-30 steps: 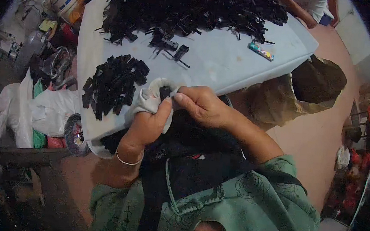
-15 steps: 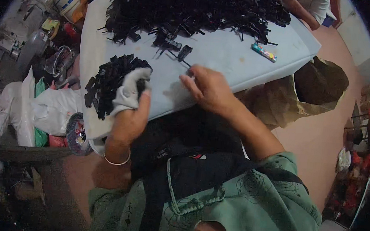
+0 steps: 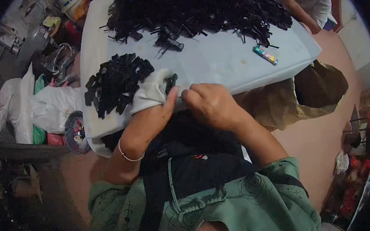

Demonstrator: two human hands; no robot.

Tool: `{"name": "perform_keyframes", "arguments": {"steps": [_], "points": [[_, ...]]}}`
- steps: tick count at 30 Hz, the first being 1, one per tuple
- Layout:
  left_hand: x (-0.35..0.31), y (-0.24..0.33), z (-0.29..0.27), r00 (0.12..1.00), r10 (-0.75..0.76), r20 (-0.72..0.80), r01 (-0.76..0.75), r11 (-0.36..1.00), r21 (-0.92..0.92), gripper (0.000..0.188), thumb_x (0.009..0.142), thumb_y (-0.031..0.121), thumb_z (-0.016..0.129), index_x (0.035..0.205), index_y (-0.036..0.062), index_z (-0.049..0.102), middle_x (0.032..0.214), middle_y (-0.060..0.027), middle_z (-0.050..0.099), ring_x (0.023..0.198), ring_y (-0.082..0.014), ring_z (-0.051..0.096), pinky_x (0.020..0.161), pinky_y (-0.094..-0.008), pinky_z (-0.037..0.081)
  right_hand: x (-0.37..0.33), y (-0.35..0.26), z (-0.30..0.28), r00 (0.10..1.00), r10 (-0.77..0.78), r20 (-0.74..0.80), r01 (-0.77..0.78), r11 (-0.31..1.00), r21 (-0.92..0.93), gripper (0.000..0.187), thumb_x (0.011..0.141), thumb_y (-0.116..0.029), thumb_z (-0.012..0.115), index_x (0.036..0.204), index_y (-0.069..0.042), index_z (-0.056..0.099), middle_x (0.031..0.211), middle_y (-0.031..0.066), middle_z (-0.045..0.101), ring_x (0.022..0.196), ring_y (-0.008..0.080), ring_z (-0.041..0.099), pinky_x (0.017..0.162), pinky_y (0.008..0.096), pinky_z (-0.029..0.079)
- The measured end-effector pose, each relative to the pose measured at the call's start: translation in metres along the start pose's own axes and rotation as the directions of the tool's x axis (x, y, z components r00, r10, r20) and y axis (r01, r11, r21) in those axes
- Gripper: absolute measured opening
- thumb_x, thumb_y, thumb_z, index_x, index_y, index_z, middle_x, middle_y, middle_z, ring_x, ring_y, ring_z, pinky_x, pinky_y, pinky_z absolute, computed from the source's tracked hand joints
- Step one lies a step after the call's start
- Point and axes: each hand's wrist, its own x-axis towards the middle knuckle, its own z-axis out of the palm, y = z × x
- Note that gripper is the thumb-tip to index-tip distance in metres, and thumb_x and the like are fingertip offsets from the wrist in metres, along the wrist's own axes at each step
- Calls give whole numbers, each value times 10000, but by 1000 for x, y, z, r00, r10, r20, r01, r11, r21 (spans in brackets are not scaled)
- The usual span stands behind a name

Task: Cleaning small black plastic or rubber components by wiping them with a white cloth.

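My left hand [image 3: 156, 99], its fingers covered by a whitish cloth glove with the thumb bare, closes around a small black plastic part [image 3: 172, 83]. Right beside it, at the near edge of the table, my right hand [image 3: 214, 102] is curled with its fingers pressed together; what it pinches is hidden. To the left of my gloved hand lies a smaller heap of black parts [image 3: 117, 82]. Across the far side of the table spreads a large heap of black parts with thin stems [image 3: 193, 12]. One part [image 3: 173, 46] sticks out from that heap's near edge.
A colourful wrapped stick [image 3: 265, 55] rests on the pale table [image 3: 224, 64]. An open brown paper sack [image 3: 277, 101] stands against the right edge. White bags [image 3: 57, 107] and a clear bowl [image 3: 77, 131] are at left. Another person's arm [image 3: 304, 14] reaches in at the far right.
My left hand has moved right, away from the small heap, toward my right hand. A stemmed black part near my right fingers has left the tabletop, and the right hand has drawn nearer and curled.
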Motion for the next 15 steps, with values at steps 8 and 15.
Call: {"name": "perform_keyframes", "arguments": {"steps": [8,15], "points": [[-11,13,-3,885,-223,408,438,694,-572,236,846,58,498,1071,-10,480,774,-17,536,593,-50,483,471,-190,403,1,-5,14,838,534,-107,-398,735,549,205,783,-193,621,735,-18,524,585,93,497,513,161,476,479,288,400],[-14,18,0,895,-345,281,442,769,-463,241,820,34,510,1057,-5,494,783,-18,547,604,-49,492,497,-189,411,0,-8,9,893,445,72,-383,665,642,277,870,-218,495,720,14,521,556,151,479,485,202,445,488,331,383]]}}
